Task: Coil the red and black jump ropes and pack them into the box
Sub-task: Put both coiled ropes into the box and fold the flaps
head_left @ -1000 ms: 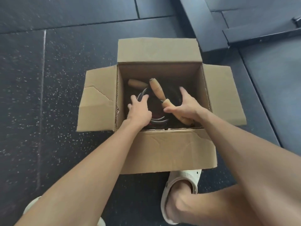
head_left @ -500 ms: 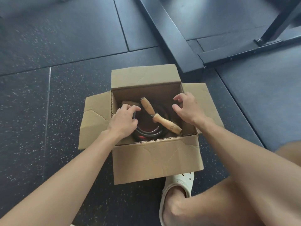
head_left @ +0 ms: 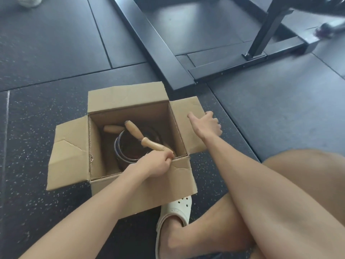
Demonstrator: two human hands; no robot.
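Your left grip (head_left: 155, 165) pinches the front flap (head_left: 168, 186), right grip (head_left: 205, 125) the side flap (head_left: 183, 113); the propped handle (head_left: 133, 130) may block them.

I see dark speckled rubber floor (head_left: 46, 53) carrying an open cardboard box (head_left: 145, 191), a white clog (head_left: 177, 212) just beside it, and a black metal frame (head_left: 158, 53) beyond.

A gym: speckled rubber floor tiles (head_left: 46, 53) (black steel equipment frame (head_left: 155, 45))
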